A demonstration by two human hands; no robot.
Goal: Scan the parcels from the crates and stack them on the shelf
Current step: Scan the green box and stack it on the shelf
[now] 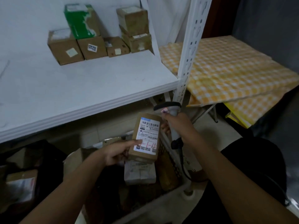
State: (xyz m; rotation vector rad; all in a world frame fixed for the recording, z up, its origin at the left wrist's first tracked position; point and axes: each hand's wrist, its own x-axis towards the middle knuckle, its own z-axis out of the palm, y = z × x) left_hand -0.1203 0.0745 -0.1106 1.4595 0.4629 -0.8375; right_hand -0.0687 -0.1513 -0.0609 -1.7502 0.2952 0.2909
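White shelf (90, 88) carries six stacked boxes (97, 34) at its back. Below its edge, the left hand (119, 152) pinches one small parcel (146, 137) (label up, long axis pointing away), thumb across the label. Right hand (175, 125), fingers wrapped, holds one scanner (169, 109) just beside it, above the crate (169, 157).
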